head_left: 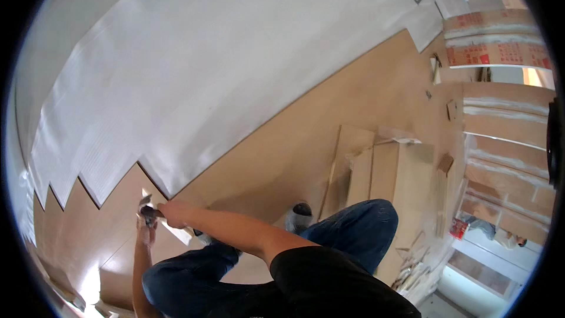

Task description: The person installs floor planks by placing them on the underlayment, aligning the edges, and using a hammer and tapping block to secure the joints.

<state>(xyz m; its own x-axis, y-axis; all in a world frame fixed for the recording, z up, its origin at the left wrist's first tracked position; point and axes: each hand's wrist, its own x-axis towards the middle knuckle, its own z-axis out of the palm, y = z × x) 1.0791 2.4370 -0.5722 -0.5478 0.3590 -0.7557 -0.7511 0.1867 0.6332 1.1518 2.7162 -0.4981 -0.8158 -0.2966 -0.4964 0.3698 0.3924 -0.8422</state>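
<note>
My left hand (146,231) and my right hand (173,213) come close together low on the left, above tan floor planks (112,224). Closed fingers of the right hand grip a short dark tool (153,212), whose kind I cannot make out. A pale, narrow strip (178,234) sticks out beside the hands. The left hand is closed at the far end of the tool and strip; which of them it holds is unclear. Just beyond the hands, the planks' stepped edge meets a whitish underlay sheet (194,70).
Stacked planks (382,171) lie right of my bent knees. Wood offcuts (415,265) are scattered at the lower right, with small loose pieces (445,163) farther up. Panels with white seams (503,106) line the right side. My sock-covered foot (299,218) rests on the planks.
</note>
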